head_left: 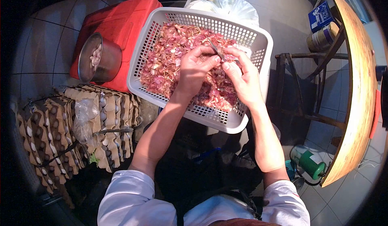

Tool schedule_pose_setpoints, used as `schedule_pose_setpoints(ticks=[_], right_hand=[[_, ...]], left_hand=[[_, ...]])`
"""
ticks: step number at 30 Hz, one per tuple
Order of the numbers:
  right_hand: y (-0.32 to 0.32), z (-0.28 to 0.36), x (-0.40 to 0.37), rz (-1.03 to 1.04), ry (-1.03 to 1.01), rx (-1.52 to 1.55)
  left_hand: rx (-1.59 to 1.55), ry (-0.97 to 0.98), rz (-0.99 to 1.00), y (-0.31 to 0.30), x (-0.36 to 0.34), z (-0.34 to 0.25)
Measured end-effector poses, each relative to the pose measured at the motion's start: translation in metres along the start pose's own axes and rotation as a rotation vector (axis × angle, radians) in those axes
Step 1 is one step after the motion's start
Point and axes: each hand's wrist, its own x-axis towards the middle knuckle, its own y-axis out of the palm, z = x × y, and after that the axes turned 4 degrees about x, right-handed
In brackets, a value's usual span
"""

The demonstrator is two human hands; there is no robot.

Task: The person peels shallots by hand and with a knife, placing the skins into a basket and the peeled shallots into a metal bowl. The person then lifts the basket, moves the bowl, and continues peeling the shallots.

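Note:
Over a grey perforated plastic basket [134, 70], my two hands meet with their fingertips almost touching. My right hand [244, 78] is closed on a small knife [215, 49], whose narrow blade points up and left. Close beside the blade, my left hand [194, 68] pinches its thumb and fingers together; whatever is between them is hidden or too small to make out. Loose pinkish-purple papery skins and small pieces, like garlic or shallot peel [163, 58], fill much of the basket. A metal pot [109, 62] at the left holds several small pale peeled cloves [95, 57].
The pot stands on a red box [117, 22]. Stacked egg trays [107, 117] lie at the lower left. A clear plastic bag [236, 7] is behind the basket. To the right are a wooden tabletop [355, 88], a dark stool frame [301, 84] and a green canister [311, 163].

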Motion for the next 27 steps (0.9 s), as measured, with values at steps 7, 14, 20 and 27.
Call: schedule_pose_setpoints(ticks=[7,14,20,27], right_hand=[[0.005,-0.003,-0.002,-0.034,0.102,0.204],[0.003,0.003,-0.001,-0.032,0.341,0.583],[0.0,0.002,0.0,-0.054,0.322,0.497],[0.006,0.003,-0.004,-0.014,0.129,0.053]], left_hand=[[0.206,0.096,-0.048,0.002,0.0,0.004],[-0.133,-0.042,0.01,0.004,0.0,0.006],[-0.388,-0.054,0.022,0.005,0.002,0.003],[-0.402,-0.034,0.062,-0.002,0.003,0.009]])
